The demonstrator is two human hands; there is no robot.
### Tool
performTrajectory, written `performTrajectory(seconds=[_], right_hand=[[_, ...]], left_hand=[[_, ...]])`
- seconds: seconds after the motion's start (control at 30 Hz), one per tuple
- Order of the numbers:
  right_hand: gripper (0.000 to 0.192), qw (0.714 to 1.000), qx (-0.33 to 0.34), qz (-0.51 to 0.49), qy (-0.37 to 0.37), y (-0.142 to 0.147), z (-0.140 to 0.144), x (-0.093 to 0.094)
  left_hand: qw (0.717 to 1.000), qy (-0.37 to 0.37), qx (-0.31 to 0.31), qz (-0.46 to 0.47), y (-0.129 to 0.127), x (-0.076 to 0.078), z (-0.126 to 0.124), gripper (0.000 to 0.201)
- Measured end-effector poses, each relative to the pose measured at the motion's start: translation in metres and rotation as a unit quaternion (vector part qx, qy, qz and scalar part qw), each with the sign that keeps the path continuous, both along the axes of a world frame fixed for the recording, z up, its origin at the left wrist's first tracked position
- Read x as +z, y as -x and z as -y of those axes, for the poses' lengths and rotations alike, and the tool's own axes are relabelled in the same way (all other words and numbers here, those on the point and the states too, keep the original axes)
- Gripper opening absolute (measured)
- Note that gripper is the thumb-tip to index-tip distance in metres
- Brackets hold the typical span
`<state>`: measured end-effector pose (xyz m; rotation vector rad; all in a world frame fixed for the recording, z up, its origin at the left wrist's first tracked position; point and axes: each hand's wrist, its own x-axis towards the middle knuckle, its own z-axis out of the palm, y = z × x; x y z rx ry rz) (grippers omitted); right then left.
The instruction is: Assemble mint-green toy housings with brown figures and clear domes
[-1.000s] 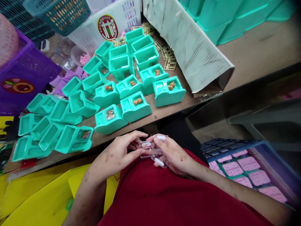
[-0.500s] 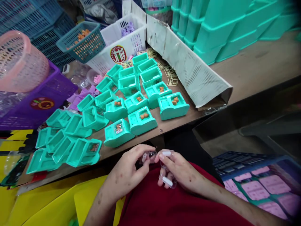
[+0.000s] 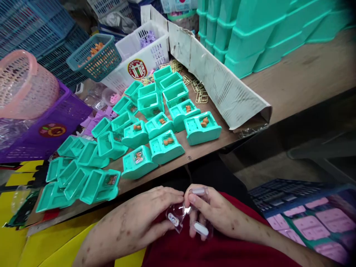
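Note:
Low in the view, over my red-clothed lap, my left hand pinches a small clear plastic piece with a white label. Beside it my right hand holds several more clear plastic pieces with white tabs, fingertips nearly touching the left hand's. Just beyond, on the wooden table, lie many teal plastic toy housings; some carry small orange figures, others lie on their sides.
A teal basket of orange figures, a white basket, a pink basket on a purple crate stand at the back. Cardboard and stacked teal bins are right. A blue crate with pink parts sits at lower right.
The view has tilted slightly. My hands have dropped lower toward my lap, and the clear piece in my left hand has turned so its label faces up.

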<state>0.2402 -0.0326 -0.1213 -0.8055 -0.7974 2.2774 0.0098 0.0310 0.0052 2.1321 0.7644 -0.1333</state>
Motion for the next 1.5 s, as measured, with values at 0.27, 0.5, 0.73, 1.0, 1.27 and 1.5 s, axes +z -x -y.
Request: performTrajectory(seconds=[0.27,0.5,0.73,1.0,1.27,1.5], right_hand=[[0.049,0.987,-0.112,-0.083,0.075,-0.008,-0.007,-0.006],[0.042,0.984,-0.136,-0.086,0.082,-0.016,0.002,-0.010],[0.047,0.983,-0.150,-0.072,0.075,-0.018,-0.006,-0.008],[0.051,0.979,-0.169,-0.051,0.105,-0.022,-0.001,-0.005],[0.050,0.980,-0.178,-0.035,0.087,-0.021,-0.003,-0.006],[0.050,0.976,-0.193,-0.022,0.101,-0.023,0.003,-0.007]], left_hand=[[0.970,-0.224,0.018,0.091,-0.013,-0.011,-0.030,0.052],[0.906,-0.391,0.140,0.074,-0.009,-0.041,-0.113,0.039],[0.942,-0.308,0.125,0.045,-0.008,-0.055,-0.119,0.028],[0.948,-0.293,0.125,0.014,-0.020,-0.052,-0.125,0.024],[0.956,-0.195,0.208,0.071,-0.026,-0.055,-0.127,0.032],[0.940,-0.171,0.276,0.099,-0.026,-0.067,-0.127,0.030]])
